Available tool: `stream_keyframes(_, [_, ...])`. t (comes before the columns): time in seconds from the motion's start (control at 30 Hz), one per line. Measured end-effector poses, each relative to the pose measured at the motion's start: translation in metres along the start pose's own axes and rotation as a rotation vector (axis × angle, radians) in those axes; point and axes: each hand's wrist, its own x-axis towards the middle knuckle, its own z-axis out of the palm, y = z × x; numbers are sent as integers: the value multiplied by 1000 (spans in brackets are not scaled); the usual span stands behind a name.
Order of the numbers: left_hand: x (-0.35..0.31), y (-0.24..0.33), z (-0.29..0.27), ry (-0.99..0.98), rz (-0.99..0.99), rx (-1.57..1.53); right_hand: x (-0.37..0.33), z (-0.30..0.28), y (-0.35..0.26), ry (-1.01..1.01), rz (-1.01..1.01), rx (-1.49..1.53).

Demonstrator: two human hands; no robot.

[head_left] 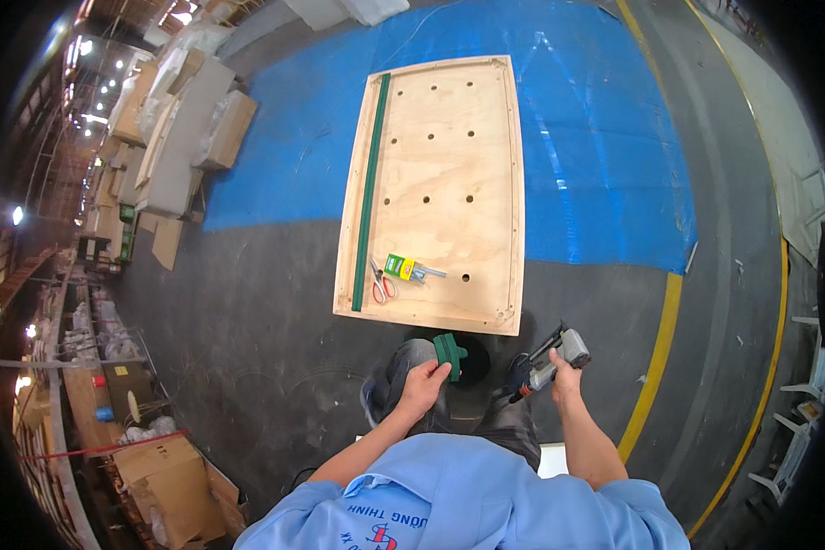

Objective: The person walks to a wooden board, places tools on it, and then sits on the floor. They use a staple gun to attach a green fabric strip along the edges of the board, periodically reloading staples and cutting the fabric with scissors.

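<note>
My left hand (421, 385) is closed on a bundle of green webbing (451, 354), held over my knee near the close edge of the wooden panel. My right hand (566, 378) grips a grey and black staple gun (573, 349) just off the panel's near right corner. A plywood panel (449, 229) with a raised rim and several round holes lies ahead of me. Along its left side runs a green webbing strip (370, 192). Red-handled scissors (382, 288) lie beside the strip's near end. Next to them is a green and yellow box (399, 267) with grey staple sticks (426, 273) at its open end.
Blue sheeting (596, 165) covers the floor beyond and around the panel's far part. Stacked boxes and boards (179, 128) stand at the far left. A cardboard box (170, 477) sits at the near left. Yellow floor lines (655, 376) and white frames (816, 367) are on the right.
</note>
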Motion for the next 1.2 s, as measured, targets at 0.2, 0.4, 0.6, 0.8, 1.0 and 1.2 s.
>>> stream_keyframes(0.2, [-8,22,32,-65,17,-91,8,-36,1,-30,-32,120])
stream_keyframes(0.4, [-21,13,32,7,-107,-168,-13,-49,-6,-61,-9,22])
stream_keyframes(0.6, [-28,3,15,67,-116,-285,-24,-11,-26,-114,-96,-58])
stream_keyframes(0.8, [-21,-1,3,124,-19,-416,18,36,-36,-66,-75,-21])
stream_keyframes(1.0, [-9,11,22,204,-237,-364,57,67,-45,-80,114,1])
stream_keyframes(1.2, [63,59,128,60,-650,257,151,76,-131,-143,231,-252])
